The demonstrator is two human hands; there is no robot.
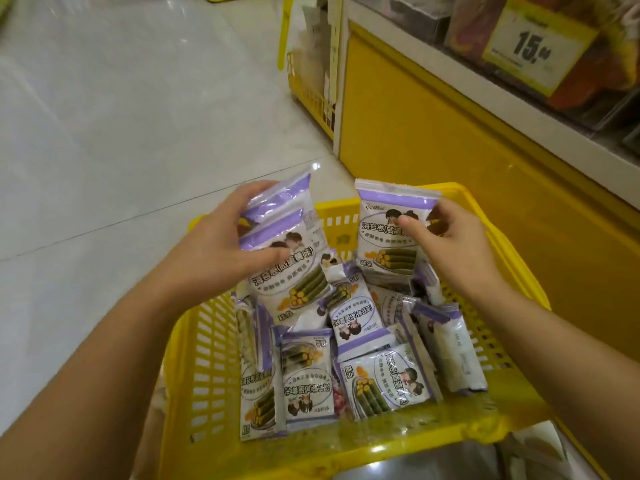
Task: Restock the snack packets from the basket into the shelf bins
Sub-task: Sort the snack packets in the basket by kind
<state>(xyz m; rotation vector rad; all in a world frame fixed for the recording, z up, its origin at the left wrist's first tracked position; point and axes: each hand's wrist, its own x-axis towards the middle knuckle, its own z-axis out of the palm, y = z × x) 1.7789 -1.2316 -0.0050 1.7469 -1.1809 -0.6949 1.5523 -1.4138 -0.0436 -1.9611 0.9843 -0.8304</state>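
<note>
Yellow shelving (433,150) rises at the right, its clear bins (602,109) above and right of the basket (197,358) of loose packets (356,323); the left hand (221,244) grips a small stack (287,261), while the right hand (450,237), nearer the bins, pinches one upright packet (381,237), thumb on its face

Floor (121,116): pale glossy tiles, one grout line visible. Yellow shelf unit (433,140) stands on it at right, a yellow slatted rack (308,95) just beyond. Yellow basket (207,358) holds heaped purple-and-white snack packets (356,320); its support not visible
</note>
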